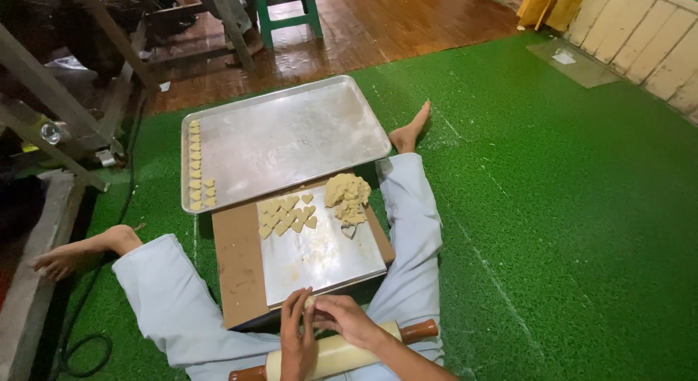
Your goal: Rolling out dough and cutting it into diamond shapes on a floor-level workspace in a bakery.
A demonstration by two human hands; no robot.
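nearest the lens, a pale rolling pin [342,352] with reddish-brown handles lies across the lap, its left handle partly cut off by the bottom edge. above it both hands meet at the near edge of the work board. the left hand [297,336] and the right hand [347,319] pinch a small bit of pale dough [310,302] between their fingertips, fingers drawn together on it; most of the piece is hidden by the fingers, so its shape cannot be made out.

just beyond lies a small metal sheet [323,257], dusted with flour, resting on a brown board [238,261]. on its far end sit a cluster of heart-shaped cut-outs [287,214] and, to the right, a crumbly lump of dough [347,195]. something small lies at the foot of that lump, too unclear to name.

farther off, a large baking tray [291,137] touches the board's far edge; a column of small dough pieces [195,163] lines its left side, too small to tell their shape.

pale blue trouser legs [411,221] spread to either side on green artificial turf [567,206], bare feet at their ends. a black cable [87,337] loops at lower left. dark clutter and angled metal bars at upper left are hard to read. green stool legs [287,14] stand on the wooden floor, cut off by the top edge.
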